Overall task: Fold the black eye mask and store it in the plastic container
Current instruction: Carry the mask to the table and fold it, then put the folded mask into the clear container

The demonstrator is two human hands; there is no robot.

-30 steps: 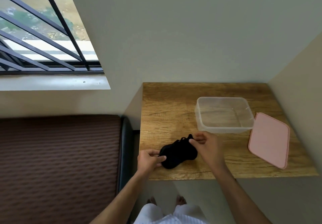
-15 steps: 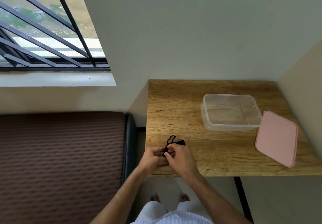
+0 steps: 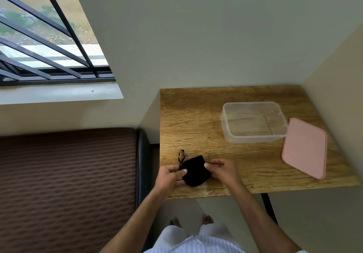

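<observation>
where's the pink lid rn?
In the head view the pink lid lies flat near the right edge of the wooden table, just right of the open clear container, away from both hands.

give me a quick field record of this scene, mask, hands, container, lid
mask: black eye mask folded into a small bundle, on the wooden table, strap loop sticking out
left hand: fingers on mask's left edge
right hand: fingers on mask's right edge
container: clear plastic container, open, empty
lid: pink lid beside container, off
</observation>
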